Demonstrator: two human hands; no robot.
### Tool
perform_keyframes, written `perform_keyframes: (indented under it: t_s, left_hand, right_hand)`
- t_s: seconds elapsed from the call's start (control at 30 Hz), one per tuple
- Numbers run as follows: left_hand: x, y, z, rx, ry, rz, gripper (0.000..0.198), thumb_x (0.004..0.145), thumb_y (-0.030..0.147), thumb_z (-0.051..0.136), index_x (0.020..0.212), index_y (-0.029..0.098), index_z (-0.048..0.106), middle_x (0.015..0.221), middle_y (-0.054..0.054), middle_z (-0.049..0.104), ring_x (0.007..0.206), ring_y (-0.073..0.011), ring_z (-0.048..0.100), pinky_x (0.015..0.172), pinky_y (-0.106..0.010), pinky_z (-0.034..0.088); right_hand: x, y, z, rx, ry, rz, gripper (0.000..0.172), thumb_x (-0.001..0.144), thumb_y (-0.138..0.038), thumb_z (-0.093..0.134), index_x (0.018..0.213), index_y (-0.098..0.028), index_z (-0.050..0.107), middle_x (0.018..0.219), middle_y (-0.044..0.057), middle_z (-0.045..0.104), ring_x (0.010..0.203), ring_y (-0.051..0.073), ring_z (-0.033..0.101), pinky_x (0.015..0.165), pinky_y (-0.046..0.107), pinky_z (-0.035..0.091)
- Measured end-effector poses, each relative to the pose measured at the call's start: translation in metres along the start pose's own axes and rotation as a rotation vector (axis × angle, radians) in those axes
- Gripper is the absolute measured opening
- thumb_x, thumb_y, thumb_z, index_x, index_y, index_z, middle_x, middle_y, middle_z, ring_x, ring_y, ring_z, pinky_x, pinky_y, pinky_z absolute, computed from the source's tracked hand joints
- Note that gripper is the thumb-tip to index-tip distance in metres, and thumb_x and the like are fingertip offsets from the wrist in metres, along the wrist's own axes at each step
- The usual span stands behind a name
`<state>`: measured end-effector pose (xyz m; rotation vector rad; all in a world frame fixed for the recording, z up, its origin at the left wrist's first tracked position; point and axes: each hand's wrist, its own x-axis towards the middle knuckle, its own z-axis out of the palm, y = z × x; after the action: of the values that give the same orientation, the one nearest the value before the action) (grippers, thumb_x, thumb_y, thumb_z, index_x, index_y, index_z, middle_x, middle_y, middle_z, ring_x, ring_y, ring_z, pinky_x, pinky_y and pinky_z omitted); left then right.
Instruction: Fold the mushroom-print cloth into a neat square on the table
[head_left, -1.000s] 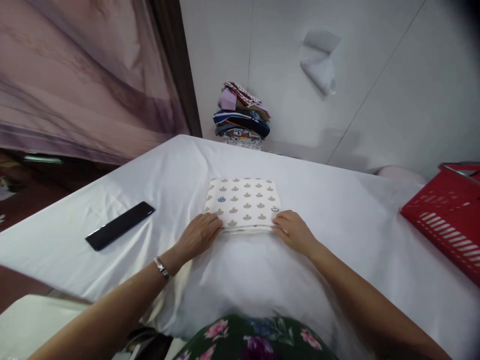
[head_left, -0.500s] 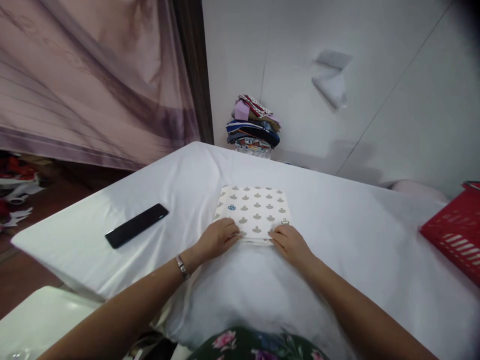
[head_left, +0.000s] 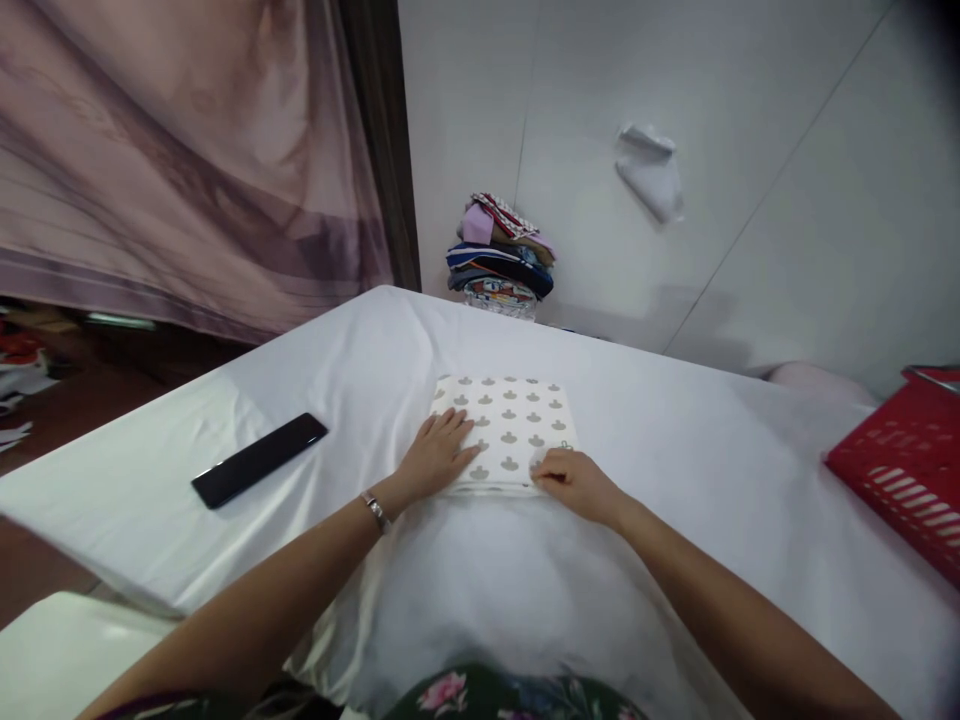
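A folded cream cloth (head_left: 517,420) printed with small grey shapes lies in the middle of a table covered with a white sheet (head_left: 675,450). My left hand (head_left: 437,455) rests flat on the cloth's near left part, fingers stretched out. My right hand (head_left: 571,482) is at the near right corner, its fingers curled and pinching the cloth's edge. A watch is on my left wrist.
A black phone (head_left: 259,460) lies on the sheet to the left. A red plastic basket (head_left: 900,470) stands at the right edge. A pile of folded clothes (head_left: 501,255) sits behind the table against the white wall. A pink curtain hangs at the left.
My left hand has slid from the cloth's near edge onto its top and flattened. My right hand stays at the near right corner. The camera view has shifted a little.
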<state>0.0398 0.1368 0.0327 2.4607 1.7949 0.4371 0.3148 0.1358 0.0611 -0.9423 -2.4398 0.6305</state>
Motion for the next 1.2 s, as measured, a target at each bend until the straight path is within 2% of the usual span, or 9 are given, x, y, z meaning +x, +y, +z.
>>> perform_keyframes:
  t_s: [0.07,0.17,0.3,0.47,0.63,0.77,0.9,1.07,1.2]
  left_hand:
    - [0.009,0.005,-0.010,0.004,-0.054,-0.016,0.048,0.089,0.047,0.041,0.130,0.021,0.049,0.143,-0.011,0.042,0.135,-0.0286,0.031,0.107,-0.053,0.026]
    - [0.025,0.014,-0.018,0.053,-0.026,-0.050,0.049,0.087,0.047,0.045,0.128,0.021,0.051,0.144,-0.013,0.040,0.136,-0.0313,0.030,0.107,-0.056,0.024]
    - [0.031,0.017,-0.004,0.106,0.076,-0.050,0.054,0.088,0.047,0.042,0.134,0.020,0.045,0.146,-0.014,0.037,0.138,-0.0307,0.025,0.110,-0.054,0.018]
    - [0.029,0.013,0.006,0.079,-0.020,-0.081,0.058,0.089,0.050,0.038,0.137,0.019,0.041,0.148,-0.013,0.033,0.139,-0.0291,0.022,0.111,-0.053,0.016]
    - [0.056,0.010,-0.009,0.074,-0.050,-0.161,0.060,0.088,0.053,0.037,0.136,0.018,0.042,0.149,-0.013,0.031,0.139,-0.0297,0.022,0.109,-0.054,0.017]
    - [0.070,0.002,-0.001,0.109,0.013,-0.217,0.063,0.089,0.053,0.033,0.139,0.016,0.038,0.151,-0.013,0.027,0.141,-0.0291,0.016,0.111,-0.052,0.012]
    - [0.067,0.000,0.009,0.078,-0.001,-0.236,0.063,0.089,0.053,0.032,0.140,0.017,0.037,0.151,-0.011,0.027,0.141,-0.0283,0.015,0.111,-0.052,0.013]
    - [0.063,0.002,0.004,0.017,0.057,-0.243,0.059,0.088,0.050,0.038,0.136,0.017,0.040,0.151,-0.012,0.028,0.140,-0.0285,0.017,0.111,-0.051,0.017]
    - [0.059,-0.010,-0.002,-0.155,0.153,-0.426,0.059,0.085,0.045,0.044,0.134,0.012,0.040,0.148,-0.018,0.032,0.136,-0.0297,0.030,0.106,-0.045,0.031]
  right_hand:
    - [0.024,-0.001,-0.008,0.026,0.020,0.006,0.020,0.087,-0.020,0.049,0.084,-0.024,0.069,0.083,0.002,0.065,0.075,0.015,0.060,0.070,0.028,0.047]
    - [0.064,0.001,-0.009,-0.027,0.127,0.025,0.025,0.090,-0.027,0.047,0.107,-0.022,0.065,0.114,0.007,0.062,0.105,0.019,0.057,0.091,0.034,0.044]
    - [0.089,0.013,0.012,-0.276,-0.016,0.151,0.051,0.090,-0.043,0.046,0.134,-0.017,0.045,0.149,0.013,0.031,0.138,0.029,0.022,0.110,0.051,0.018]
    - [0.076,0.025,0.036,-0.346,-0.131,0.203,0.059,0.094,-0.054,0.028,0.141,-0.020,0.035,0.154,0.009,0.019,0.142,0.026,0.010,0.112,0.051,0.007]
    - [0.089,0.033,0.025,-0.278,-0.157,0.239,0.062,0.092,-0.058,0.030,0.141,-0.022,0.036,0.154,0.009,0.020,0.142,0.027,0.011,0.111,0.052,0.008]
    - [0.101,0.062,0.006,-0.314,-0.075,0.407,0.064,0.091,-0.057,0.031,0.144,-0.021,0.031,0.155,0.009,0.012,0.142,0.028,0.003,0.111,0.053,0.002]
    - [0.098,0.089,0.002,-0.197,-0.046,0.581,0.069,0.089,-0.062,0.030,0.147,-0.024,0.023,0.156,0.005,0.005,0.142,0.032,0.004,0.110,0.053,0.011]
    - [0.092,0.092,0.006,-0.074,0.025,0.568,0.069,0.087,-0.060,0.036,0.145,-0.024,0.028,0.156,0.005,0.007,0.142,0.031,0.003,0.112,0.051,0.015]
    - [0.074,0.089,0.006,0.093,0.173,0.644,0.069,0.085,-0.052,0.046,0.145,-0.021,0.031,0.155,0.009,0.013,0.140,0.028,0.020,0.110,0.044,0.027]
